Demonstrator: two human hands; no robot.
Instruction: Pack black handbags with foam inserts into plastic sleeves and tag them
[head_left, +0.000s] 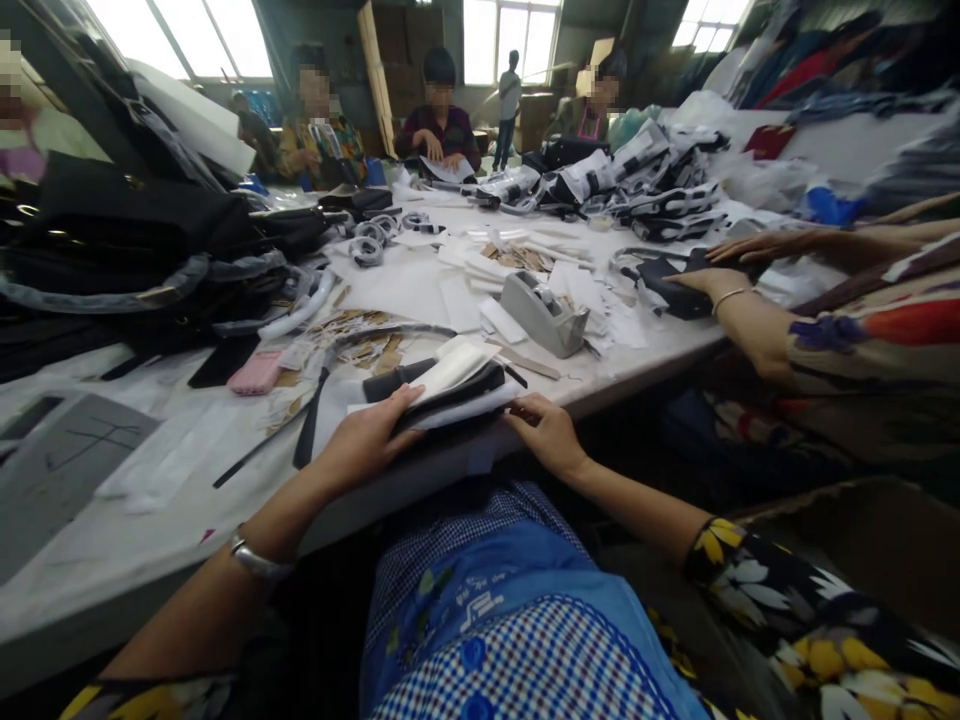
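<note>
A folded black bag [480, 388] lies at the table's front edge with white paper [457, 368] on top and a white wrapping sheet [480, 408] along its near side. A black strap [311, 425] trails from its left end. My left hand [371, 432] is closed on the bag's left part, fingers over the top and thumb at the near side. At the right end, my right hand [551, 432] has its fingertips pinched at the corner of the wrapping sheet. The bag's underside is hidden.
A grey tape dispenser [546, 315] stands behind the bag among paper scraps. Left are a pink case [256, 372], a dark flat phone-like object [225, 362], a grey box [71, 465] and piled black bags [127, 235]. A co-worker's hands [709, 285] work at right.
</note>
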